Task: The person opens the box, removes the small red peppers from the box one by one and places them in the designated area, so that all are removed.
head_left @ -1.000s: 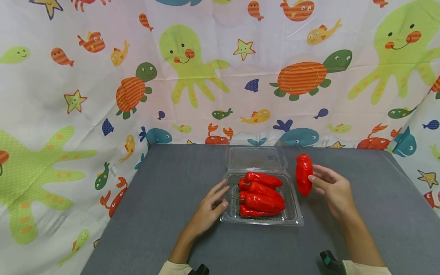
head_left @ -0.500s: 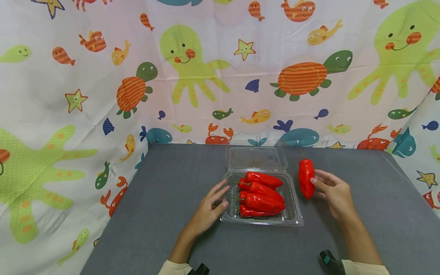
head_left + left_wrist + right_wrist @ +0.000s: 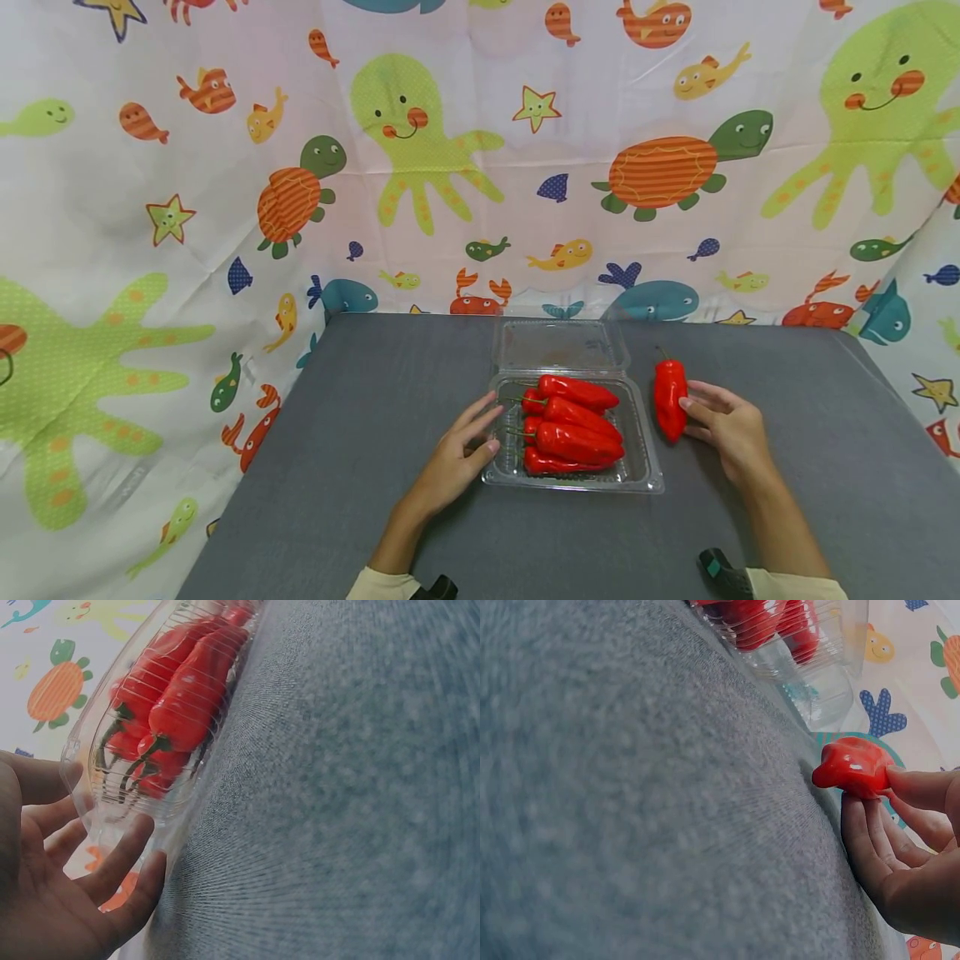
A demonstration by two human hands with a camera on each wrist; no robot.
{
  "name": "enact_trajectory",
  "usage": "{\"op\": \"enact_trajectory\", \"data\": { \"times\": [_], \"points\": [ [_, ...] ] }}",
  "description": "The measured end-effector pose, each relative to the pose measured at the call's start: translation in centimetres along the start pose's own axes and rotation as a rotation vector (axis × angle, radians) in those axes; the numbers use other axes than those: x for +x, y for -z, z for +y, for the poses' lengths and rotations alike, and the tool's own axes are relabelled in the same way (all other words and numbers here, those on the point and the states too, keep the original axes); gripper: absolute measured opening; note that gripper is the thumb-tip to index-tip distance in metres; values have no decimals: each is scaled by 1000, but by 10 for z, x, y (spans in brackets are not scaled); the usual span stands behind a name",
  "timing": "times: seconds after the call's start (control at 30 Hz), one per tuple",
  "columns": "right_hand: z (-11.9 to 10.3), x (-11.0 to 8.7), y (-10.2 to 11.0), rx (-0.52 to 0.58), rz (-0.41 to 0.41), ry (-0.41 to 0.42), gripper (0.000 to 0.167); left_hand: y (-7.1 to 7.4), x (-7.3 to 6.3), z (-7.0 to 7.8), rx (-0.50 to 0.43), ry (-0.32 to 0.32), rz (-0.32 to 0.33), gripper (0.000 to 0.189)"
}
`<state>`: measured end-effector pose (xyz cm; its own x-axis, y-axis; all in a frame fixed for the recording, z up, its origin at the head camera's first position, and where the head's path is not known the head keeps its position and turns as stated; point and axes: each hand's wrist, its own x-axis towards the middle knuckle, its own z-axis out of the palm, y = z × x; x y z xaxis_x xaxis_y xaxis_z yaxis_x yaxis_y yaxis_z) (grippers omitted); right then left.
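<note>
In the head view, a clear plastic clamshell box (image 3: 645, 475) stands with its lid folded back, and several red peppers (image 3: 573, 442) with green stems lie in it. My left hand (image 3: 450, 462) is at the box's left side, fingers spread, fingertips right at the rim; in the left wrist view the thumb and fingers flank the box's corner (image 3: 75, 761). Just right of the box, my right hand (image 3: 727, 425) pinches one red pepper (image 3: 670, 400) between thumb and fingers, its stem pointing away from me. The right wrist view shows this pepper (image 3: 855, 765) end-on, low over the table.
The transparent lid (image 3: 558, 346) lies back toward the table's far edge. A grey cloth-covered table (image 3: 570, 542) spreads around the box. Behind it hangs a white curtain (image 3: 465, 200) printed with sea animals.
My right hand has come down and slightly toward me with the pepper, now lower beside the box. The left hand and the box have stayed in place.
</note>
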<state>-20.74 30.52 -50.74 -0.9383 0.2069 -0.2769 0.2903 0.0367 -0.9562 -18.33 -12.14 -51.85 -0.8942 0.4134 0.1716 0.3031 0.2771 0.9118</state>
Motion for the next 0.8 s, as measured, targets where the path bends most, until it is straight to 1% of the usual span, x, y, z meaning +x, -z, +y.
{"op": "enact_trajectory", "data": {
  "times": [0.13, 0.23, 0.4, 0.57, 0.8],
  "points": [
    [3, 1, 0, -38, 3, 20, 64, 0, 0, 1, -7, 1, -6, 55],
    [4, 2, -1, -83, 20, 18, 63, 0, 0, 1, -6, 4, -5, 55],
    [4, 2, -3, -110, 34, 21, 62, 0, 0, 1, -8, 4, -5, 55],
    [4, 0, -3, -140, 24, 43, 62, 0, 0, 0, -9, 3, -2, 55],
    [2, -1, -4, -210, 30, 28, 62, 0, 0, 0, -6, 1, 0, 55]
  ]
}}
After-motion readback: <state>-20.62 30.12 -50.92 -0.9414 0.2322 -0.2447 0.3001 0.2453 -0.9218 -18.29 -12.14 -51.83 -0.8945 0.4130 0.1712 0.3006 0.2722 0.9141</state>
